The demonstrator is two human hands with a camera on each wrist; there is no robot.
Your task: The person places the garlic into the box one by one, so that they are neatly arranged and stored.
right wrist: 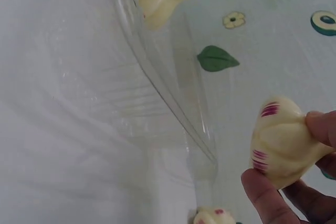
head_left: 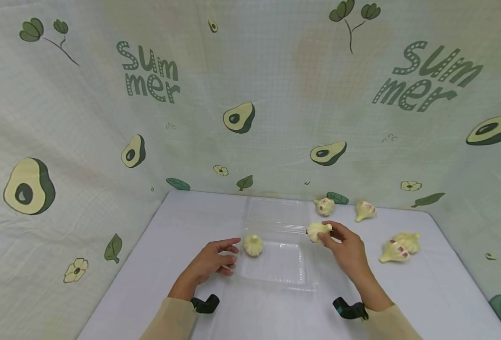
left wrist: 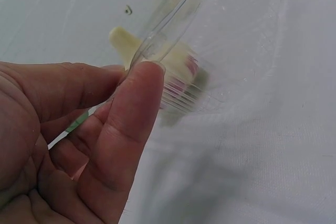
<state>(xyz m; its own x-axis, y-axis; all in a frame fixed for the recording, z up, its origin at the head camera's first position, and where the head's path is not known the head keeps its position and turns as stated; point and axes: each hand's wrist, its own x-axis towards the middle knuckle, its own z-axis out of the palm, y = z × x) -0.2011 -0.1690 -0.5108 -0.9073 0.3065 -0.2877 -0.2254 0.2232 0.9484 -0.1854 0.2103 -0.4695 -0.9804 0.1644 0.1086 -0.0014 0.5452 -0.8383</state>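
A clear plastic clamshell box [head_left: 278,264] lies unfolded on the table, its lid [head_left: 276,212] away from me. One garlic bulb [head_left: 253,246] sits inside at the left, seen through the plastic in the left wrist view. My left hand [head_left: 212,261] is at the box's left side, with thumb and finger pinching the plastic rim [left wrist: 149,45]. Above the box's right edge, my right hand [head_left: 349,248] holds a second garlic bulb [head_left: 315,231] between thumb and fingers. Purple streaks mark this bulb's rounded end in the right wrist view, and its stem points toward my palm.
Two garlic bulbs lie near the back edge, one [head_left: 324,206] behind the lid and another [head_left: 365,210] farther right. Two more bulbs [head_left: 397,250] lie together on the right of the white table [head_left: 182,222]. A cloth [head_left: 276,94] printed with avocados hangs behind.
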